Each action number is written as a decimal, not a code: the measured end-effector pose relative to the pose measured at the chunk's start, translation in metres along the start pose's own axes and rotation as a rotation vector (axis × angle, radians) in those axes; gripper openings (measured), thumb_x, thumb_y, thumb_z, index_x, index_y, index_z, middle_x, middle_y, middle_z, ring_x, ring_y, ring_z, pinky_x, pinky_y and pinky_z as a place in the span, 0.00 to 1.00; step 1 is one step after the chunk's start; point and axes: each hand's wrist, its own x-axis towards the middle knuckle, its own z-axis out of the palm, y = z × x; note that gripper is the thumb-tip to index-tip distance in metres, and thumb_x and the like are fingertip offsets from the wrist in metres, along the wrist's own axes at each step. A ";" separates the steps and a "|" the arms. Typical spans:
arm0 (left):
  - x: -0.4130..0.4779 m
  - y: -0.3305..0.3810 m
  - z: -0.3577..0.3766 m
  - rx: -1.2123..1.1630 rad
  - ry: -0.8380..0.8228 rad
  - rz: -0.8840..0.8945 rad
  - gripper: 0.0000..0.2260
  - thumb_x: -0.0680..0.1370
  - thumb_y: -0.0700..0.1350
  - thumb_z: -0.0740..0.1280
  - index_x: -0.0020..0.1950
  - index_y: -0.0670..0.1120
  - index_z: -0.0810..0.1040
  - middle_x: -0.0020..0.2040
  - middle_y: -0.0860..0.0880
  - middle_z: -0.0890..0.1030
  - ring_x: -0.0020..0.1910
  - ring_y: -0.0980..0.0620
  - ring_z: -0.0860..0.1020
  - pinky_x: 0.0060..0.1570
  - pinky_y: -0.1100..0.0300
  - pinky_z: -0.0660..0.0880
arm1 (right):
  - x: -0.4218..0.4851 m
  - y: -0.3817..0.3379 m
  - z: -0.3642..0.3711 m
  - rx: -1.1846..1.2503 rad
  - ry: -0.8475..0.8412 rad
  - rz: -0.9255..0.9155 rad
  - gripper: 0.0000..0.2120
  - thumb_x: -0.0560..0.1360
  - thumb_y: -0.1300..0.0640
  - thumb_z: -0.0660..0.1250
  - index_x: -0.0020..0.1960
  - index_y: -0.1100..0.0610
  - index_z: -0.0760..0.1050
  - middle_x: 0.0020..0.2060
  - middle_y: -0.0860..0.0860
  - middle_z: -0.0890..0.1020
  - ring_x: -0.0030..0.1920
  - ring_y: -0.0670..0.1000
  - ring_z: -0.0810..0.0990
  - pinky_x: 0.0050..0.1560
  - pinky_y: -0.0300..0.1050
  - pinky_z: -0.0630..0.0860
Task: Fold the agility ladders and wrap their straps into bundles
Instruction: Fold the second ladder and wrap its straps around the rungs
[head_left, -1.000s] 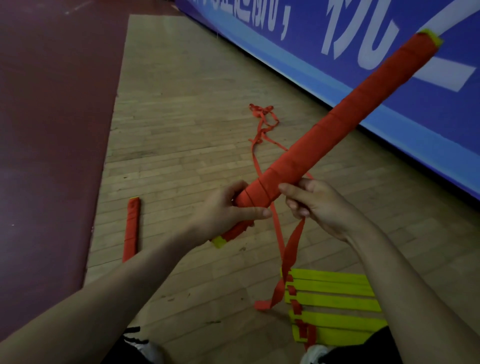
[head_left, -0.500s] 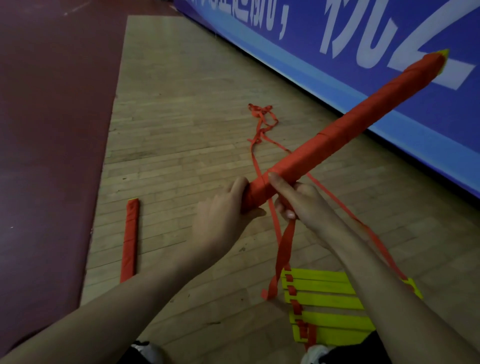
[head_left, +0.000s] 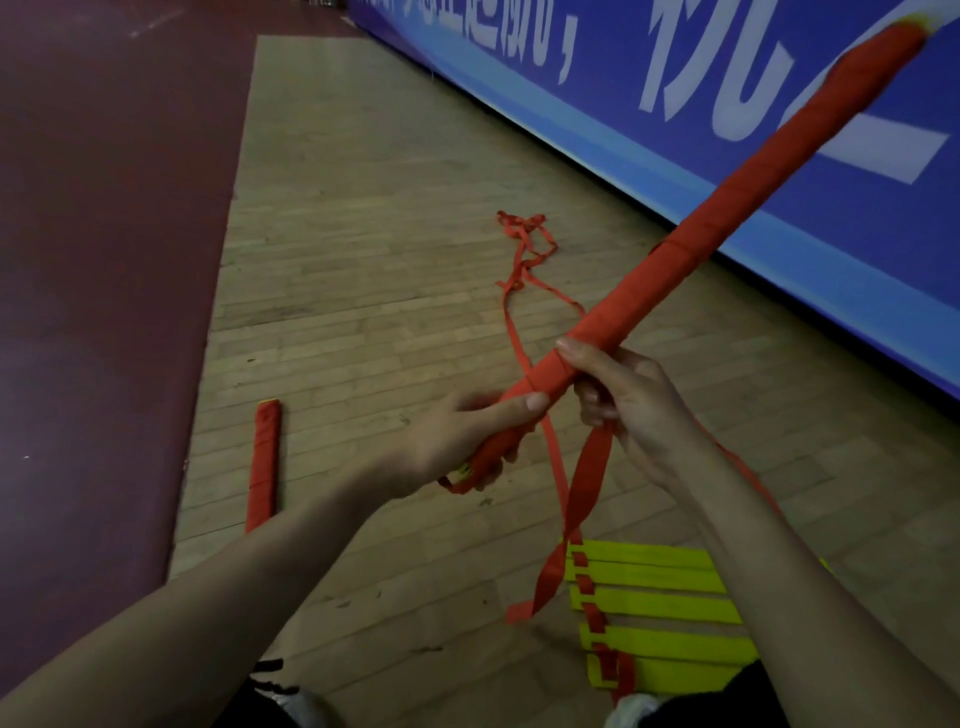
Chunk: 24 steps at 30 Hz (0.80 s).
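Wrapping looks nearly finished on the long red strap-bound bundle of folded ladder rungs (head_left: 727, 234). Red webbing covers it from the yellow tip far beyond the fingers down to the short end below the left hand (head_left: 457, 447). That hand grips the lower end, thumb laid along it. Just above the thumb, the right hand (head_left: 623, 395) curls around the bundle, and a loose wide red strap (head_left: 587, 483) hangs from under its fingers to the floor. That tail is what I judge remains to be wound and secured.

By count there are three ladders:
- One short red wrapped bundle (head_left: 265, 462), lying finished well left of the left fingers.
- One in hand.
- One stack of flat yellow plastic rungs (head_left: 660, 608), below the right wrist, folded but unwrapped.

A tangled thin red strap (head_left: 524, 234) trails beyond the fingers.
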 end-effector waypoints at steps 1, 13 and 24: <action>0.001 -0.002 -0.001 -0.042 0.001 0.009 0.26 0.72 0.63 0.66 0.53 0.40 0.76 0.38 0.45 0.78 0.30 0.51 0.76 0.28 0.60 0.74 | 0.000 -0.002 0.000 0.001 -0.012 0.005 0.12 0.70 0.48 0.72 0.40 0.56 0.75 0.24 0.47 0.68 0.22 0.43 0.62 0.26 0.38 0.59; 0.004 -0.005 -0.011 -0.316 -0.121 0.022 0.26 0.72 0.63 0.65 0.53 0.41 0.71 0.36 0.45 0.75 0.26 0.52 0.72 0.24 0.63 0.68 | 0.001 0.003 -0.012 -0.384 -0.125 -0.036 0.11 0.83 0.58 0.56 0.47 0.54 0.76 0.31 0.50 0.81 0.26 0.44 0.70 0.32 0.38 0.66; 0.009 -0.010 0.001 0.160 0.413 0.093 0.17 0.71 0.60 0.72 0.49 0.48 0.80 0.33 0.49 0.76 0.29 0.55 0.73 0.29 0.59 0.70 | 0.007 0.010 -0.001 -0.157 -0.134 0.055 0.10 0.77 0.56 0.60 0.39 0.58 0.74 0.24 0.49 0.73 0.21 0.44 0.63 0.28 0.41 0.64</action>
